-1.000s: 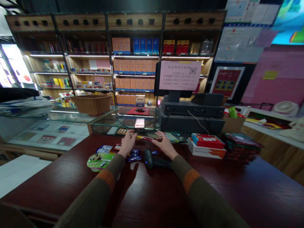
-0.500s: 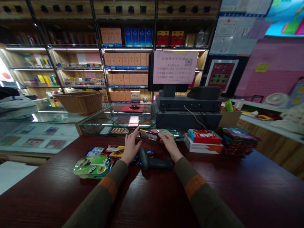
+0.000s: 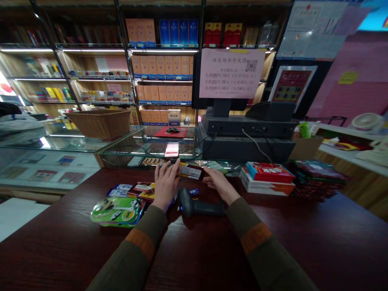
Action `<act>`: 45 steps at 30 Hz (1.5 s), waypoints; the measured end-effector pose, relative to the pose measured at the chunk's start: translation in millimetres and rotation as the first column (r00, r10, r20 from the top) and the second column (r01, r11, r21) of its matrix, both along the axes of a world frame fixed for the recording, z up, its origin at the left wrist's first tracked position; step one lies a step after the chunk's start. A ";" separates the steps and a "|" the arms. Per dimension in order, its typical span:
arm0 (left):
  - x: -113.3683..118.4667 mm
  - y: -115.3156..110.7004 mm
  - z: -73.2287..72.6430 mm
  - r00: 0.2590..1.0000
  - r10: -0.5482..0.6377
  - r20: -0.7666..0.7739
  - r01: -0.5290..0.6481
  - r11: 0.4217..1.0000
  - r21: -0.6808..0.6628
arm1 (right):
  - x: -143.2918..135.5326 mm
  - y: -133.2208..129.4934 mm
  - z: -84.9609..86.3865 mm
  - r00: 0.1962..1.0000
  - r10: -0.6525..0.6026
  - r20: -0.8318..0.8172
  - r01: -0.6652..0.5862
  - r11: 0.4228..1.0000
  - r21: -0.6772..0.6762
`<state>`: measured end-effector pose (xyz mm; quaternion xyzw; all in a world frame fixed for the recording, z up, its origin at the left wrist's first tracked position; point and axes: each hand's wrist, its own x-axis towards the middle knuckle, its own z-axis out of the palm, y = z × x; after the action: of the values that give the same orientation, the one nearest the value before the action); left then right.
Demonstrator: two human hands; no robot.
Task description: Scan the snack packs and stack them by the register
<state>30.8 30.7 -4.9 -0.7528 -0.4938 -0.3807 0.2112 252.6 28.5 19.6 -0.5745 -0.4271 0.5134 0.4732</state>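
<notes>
Near the centre of the head view, a slim box [image 3: 190, 171] lies between the two hands, a pale label with a barcode facing the camera. The left hand [image 3: 166, 184], back upward, is partly open with fingers spread and loosely bent; its fingertips meet the box's left end. The right hand [image 3: 220, 184], at centre right, is half open, thumb and fingers slightly apart, its fingertips at the box's right end. Whether either hand grips firmly, I cannot tell, nor whether the box rests on the dark red-brown surface [image 3: 197, 250].

Just below the box, at the frame's centre, lies a black handheld scanner [image 3: 185, 202] showing a small blue light, with a small blue packet [image 3: 194, 191] behind it. Left of centre, beside the left wrist, are a green panda pack [image 3: 117, 211], a red and yellow packet [image 3: 144, 189] and blue packets [image 3: 119, 190]. Right of centre, a red box [image 3: 269, 171] sits on a white and orange box [image 3: 266, 187], next to a stack of dark packets [image 3: 318, 184]. At upper right of centre, a monitor carries a pink sign [image 3: 230, 72]; at centre left stands a wicker basket [image 3: 101, 124].
</notes>
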 end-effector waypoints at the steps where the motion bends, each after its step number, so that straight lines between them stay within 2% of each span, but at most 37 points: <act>1: 0.1 -0.7 0.2 1.000 0.014 -0.002 -0.014 1.000 0.000 | -1.1 -0.2 0.4 1.000 0.011 -0.003 -0.011 1.000 -0.011; 5: 0.0 -1.6 -1.5 0.999 0.049 -0.016 -0.049 0.999 0.016 | -3.3 -2.1 2.0 0.999 0.042 -0.012 -0.042 0.998 -0.035; 11: 0.7 -1.3 -2.7 0.998 0.062 -0.033 -0.062 0.998 0.014 | -2.5 -3.6 2.2 0.997 0.059 0.042 -0.059 0.998 -0.004; 17: 1.0 -2.1 -2.0 0.995 0.077 -0.055 -0.076 0.997 0.026 | -1.0 -5.8 1.1 0.994 0.035 0.101 -0.037 0.999 0.020; 21: 1.5 -1.7 -2.9 0.996 0.042 -0.078 -0.039 0.998 0.050 | 1.5 -8.3 0.4 0.992 0.025 0.126 -0.035 0.997 0.072; 25: 2.1 -2.3 -4.0 0.994 -0.027 -0.105 0.027 1.000 0.005 | 4.9 -10.1 -3.5 0.989 0.006 0.147 -0.022 0.994 0.106; 28: 1.5 -2.5 -4.1 0.994 -0.031 -0.101 0.029 0.999 -0.017 | 10.0 -11.7 -11.2 0.988 0.008 0.154 -0.039 0.979 0.199; 30: 0.4 -2.2 -3.7 0.996 -0.014 -0.092 0.013 1.000 -0.016 | 15.7 -15.8 -16.8 0.975 -0.013 0.221 -0.051 0.957 0.284; 32: -1.4 -2.1 -2.8 0.997 0.010 -0.079 -0.011 1.000 -0.009 | 22.9 -24.2 -20.7 0.928 -0.048 0.370 -0.088 0.936 0.342; 36: -5.3 -3.6 -0.3 0.997 0.060 -0.056 -0.061 0.998 -0.013 | 36.9 -50.4 -21.5 0.733 -0.045 0.678 -0.346 0.834 0.429; 40: -8.2 -6.4 1.7 0.995 0.087 -0.048 -0.089 0.995 -0.034 | 39.7 -71.6 -20.8 0.545 0.034 0.838 -0.580 0.737 0.347; 43: -10.1 -7.6 2.5 0.994 0.102 -0.040 -0.103 0.994 -0.042 | 32.9 -78.3 -23.1 0.428 0.054 0.902 -0.672 0.686 0.279; 45: -11.4 -7.9 2.6 0.994 0.109 -0.031 -0.110 0.993 -0.046 | 26.6 -80.0 -25.0 0.385 0.044 0.922 -0.695 0.671 0.258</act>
<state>19.4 22.7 -2.3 -0.7347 -0.5404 -0.3457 0.2207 279.2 -51.5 -5.5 -0.4391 -0.8691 0.0812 0.2126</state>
